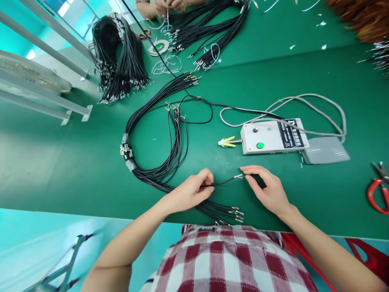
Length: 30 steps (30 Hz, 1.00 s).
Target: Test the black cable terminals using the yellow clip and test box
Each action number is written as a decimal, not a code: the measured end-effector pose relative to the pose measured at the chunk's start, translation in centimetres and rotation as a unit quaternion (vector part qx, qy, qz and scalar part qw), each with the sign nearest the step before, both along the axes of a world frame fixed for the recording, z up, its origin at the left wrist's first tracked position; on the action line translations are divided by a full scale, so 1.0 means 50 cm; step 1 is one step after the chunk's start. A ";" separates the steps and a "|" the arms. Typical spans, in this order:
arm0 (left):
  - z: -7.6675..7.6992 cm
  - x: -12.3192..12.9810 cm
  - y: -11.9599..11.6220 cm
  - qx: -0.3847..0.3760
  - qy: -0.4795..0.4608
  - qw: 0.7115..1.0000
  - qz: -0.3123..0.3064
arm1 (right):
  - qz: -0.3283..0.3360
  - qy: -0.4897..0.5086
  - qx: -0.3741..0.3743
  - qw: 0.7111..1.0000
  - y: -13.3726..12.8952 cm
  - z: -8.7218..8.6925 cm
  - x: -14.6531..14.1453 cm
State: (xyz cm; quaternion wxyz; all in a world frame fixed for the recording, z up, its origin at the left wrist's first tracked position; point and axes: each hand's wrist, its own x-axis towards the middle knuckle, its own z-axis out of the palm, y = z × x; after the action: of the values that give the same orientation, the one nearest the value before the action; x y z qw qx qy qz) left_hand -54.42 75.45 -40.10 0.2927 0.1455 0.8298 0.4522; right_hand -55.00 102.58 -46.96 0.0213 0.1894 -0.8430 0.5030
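Note:
Pinched between the fingers of my left hand (196, 190) is a single black cable (223, 182), its stripped wire end pointing right. Just beyond that end, my right hand (267, 187) has its thumb and fingers apart, close to the bare wires and holding nothing I can see. The cable belongs to a curved bundle of black cables (142, 170), bound with clear tape around pale connectors (126, 151). More loose ends of the bundle (226, 213) lie below my left hand near the table edge. A white box (270, 137) with a green button and a yellow clip (227, 142) sits above my right hand.
A grey pedal (326, 151) and looped grey cord (345, 117) lie beside the box. Red-handled cutters (378, 190) rest at the right. Another cable bundle (120, 61) stands at back left. A co-worker's hands (170, 6) handle cables (209, 28) across the green table (273, 77).

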 end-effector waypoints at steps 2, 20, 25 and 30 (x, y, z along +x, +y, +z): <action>0.001 -0.009 0.033 0.049 0.009 0.999 0.013 | -0.007 -0.050 -0.024 0.998 -0.008 0.015 -0.003; -0.046 -0.019 0.091 0.239 -0.063 0.958 0.146 | -0.043 -0.305 -0.289 0.906 -0.098 0.054 -0.031; -0.053 -0.013 0.125 0.244 0.021 0.950 0.191 | -0.057 -0.335 -0.308 0.889 -0.109 0.045 -0.024; -0.067 -0.023 0.144 0.289 0.028 0.914 0.283 | -0.057 -0.334 -0.301 0.892 -0.105 0.046 -0.026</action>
State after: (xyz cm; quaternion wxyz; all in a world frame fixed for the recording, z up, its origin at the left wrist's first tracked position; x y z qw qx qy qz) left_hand -55.56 82.65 -43.42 0.0747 -0.0044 0.6773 0.7319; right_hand -56.31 97.34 -44.64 -0.1767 -0.0532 -0.6180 0.7642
